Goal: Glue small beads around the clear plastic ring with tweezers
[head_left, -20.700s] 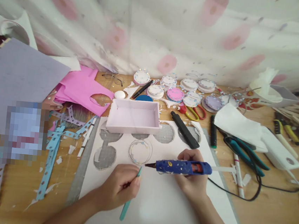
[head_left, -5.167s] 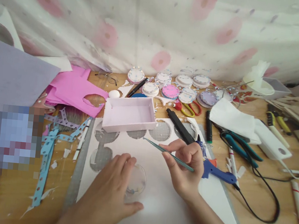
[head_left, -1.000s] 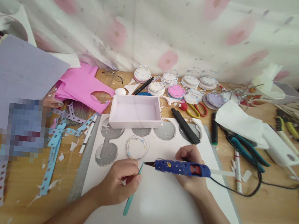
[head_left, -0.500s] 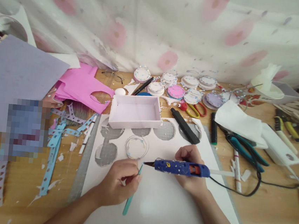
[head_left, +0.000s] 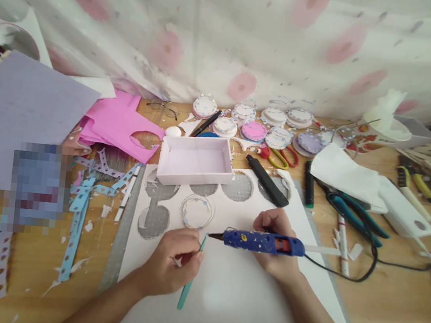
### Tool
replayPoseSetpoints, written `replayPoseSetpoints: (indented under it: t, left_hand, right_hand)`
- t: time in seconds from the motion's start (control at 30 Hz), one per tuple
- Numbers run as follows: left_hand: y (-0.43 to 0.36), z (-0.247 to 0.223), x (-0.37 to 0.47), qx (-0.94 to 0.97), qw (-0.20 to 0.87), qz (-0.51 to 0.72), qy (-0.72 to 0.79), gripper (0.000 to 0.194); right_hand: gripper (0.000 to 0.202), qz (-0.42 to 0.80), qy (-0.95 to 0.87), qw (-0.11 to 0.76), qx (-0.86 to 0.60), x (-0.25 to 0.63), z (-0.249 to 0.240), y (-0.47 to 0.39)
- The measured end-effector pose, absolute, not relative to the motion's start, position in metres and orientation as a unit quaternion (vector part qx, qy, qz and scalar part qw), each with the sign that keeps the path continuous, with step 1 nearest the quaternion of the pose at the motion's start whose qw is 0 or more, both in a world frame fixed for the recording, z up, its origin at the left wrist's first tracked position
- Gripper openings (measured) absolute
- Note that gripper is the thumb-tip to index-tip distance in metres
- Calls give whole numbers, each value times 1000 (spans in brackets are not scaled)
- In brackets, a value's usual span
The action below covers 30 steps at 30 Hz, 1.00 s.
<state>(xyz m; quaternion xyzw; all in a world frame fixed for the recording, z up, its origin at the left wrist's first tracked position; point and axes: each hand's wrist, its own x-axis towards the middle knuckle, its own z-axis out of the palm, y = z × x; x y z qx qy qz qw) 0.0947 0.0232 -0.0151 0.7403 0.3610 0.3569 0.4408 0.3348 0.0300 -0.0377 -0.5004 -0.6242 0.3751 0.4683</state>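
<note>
My left hand (head_left: 175, 262) pinches teal tweezers (head_left: 185, 293), whose tip points up and holds a tiny pale piece. Wrapped round a blue glue gun (head_left: 261, 242) is my right hand (head_left: 276, 238); the gun's dark nozzle points left and meets the tweezers' tip, or nearly so. Just above my left hand, a thin wire ring (head_left: 197, 212) with small pale blue and yellow pieces lies on the white sheet (head_left: 240, 296). Round holes in that sheet show the grey cutting mat beneath.
A pale lilac box (head_left: 196, 160) stands behind the ring. A black cutter (head_left: 267, 181) lies to its right, teal-handled pliers (head_left: 355, 211) farther right. Decorated discs (head_left: 254, 130) line the back. Pink sheets (head_left: 117, 126) and punched blue strips (head_left: 75, 234) lie left. The gun's cord trails right.
</note>
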Motion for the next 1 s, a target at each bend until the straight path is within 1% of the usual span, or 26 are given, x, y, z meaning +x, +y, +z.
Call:
replayPoseSetpoints:
  t: [1.0]
  left_hand:
    - [23, -16, 94, 742, 440, 355, 359, 34]
  right_hand:
    - [36, 362, -635, 449, -514, 336, -38, 30]
